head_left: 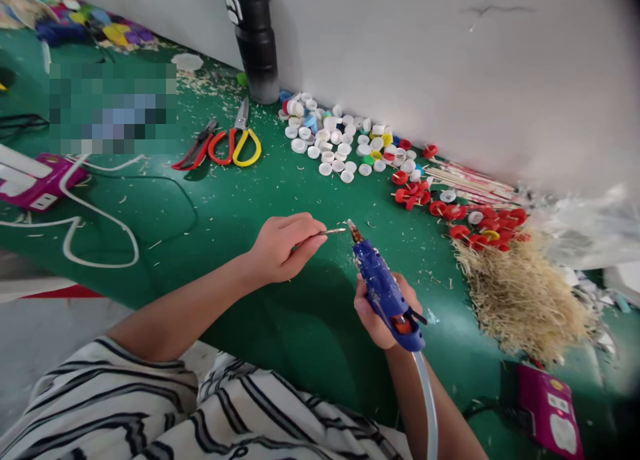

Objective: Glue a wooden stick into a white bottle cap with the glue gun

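Note:
My left hand (pixel 287 247) is closed in a pinch on a thin stick (pixel 334 231), whose free end points right. A blue glue gun (pixel 383 280) is gripped in my right hand (pixel 367 313), its brownish nozzle close to the stick's tip; I cannot tell whether they touch. From the gun's rear a clear glue stick (pixel 425 400) runs down toward me. Beyond my hands lie many bottle caps (pixel 333 133), mostly white. To the right are red caps (pixel 413 193) with short sticks through them, and a heap of pale dry fibres (pixel 523 293).
Scissors (pixel 235 143) and red-handled pliers (pixel 197 147) lie on the green table (pixel 240 200). A dark bottle (pixel 257 47) stands by the wall. Thin sticks (pixel 470 183) lie behind the red caps. Purple boxes (pixel 550 407) sit at both sides; a white cable (pixel 100 263) loops at left.

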`<state>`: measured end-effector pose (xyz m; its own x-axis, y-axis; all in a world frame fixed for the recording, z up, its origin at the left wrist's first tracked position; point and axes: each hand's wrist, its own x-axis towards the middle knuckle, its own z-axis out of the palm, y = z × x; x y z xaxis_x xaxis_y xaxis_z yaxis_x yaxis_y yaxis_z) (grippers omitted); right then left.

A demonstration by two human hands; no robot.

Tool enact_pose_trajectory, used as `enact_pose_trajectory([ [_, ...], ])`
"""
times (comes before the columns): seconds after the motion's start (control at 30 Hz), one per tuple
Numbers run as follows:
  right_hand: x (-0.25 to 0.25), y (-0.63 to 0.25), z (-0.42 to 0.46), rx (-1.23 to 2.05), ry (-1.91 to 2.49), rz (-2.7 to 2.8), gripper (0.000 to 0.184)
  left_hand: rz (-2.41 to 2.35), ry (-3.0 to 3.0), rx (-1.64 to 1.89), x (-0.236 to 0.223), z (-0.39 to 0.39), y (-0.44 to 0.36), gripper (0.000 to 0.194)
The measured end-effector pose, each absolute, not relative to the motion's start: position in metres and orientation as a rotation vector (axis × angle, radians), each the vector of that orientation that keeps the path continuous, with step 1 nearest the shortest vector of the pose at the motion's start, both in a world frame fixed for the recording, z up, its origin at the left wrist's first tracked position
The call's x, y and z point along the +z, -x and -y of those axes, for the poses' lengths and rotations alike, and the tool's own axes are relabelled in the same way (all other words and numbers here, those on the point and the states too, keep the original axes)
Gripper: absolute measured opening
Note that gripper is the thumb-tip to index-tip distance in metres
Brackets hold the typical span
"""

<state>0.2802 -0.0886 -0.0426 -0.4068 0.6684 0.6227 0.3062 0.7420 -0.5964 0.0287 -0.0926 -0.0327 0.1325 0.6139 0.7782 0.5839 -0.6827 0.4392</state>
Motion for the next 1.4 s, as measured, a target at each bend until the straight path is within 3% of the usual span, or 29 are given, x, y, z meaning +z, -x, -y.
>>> enact_pose_trajectory([
  [0.63,-0.0347,-0.2727,0.0959,0.685,0.649,1.972,0.029,-1.173,-2.320,1.714,-0.0317,0.0962,-0.0320,0.013],
  [1.4,-0.0385,-0.2737,0.0885,0.679,0.585,1.984,0.020,-1.229,-2.301,1.735,-0.0299,0.0963,-0.0318,0.008],
])
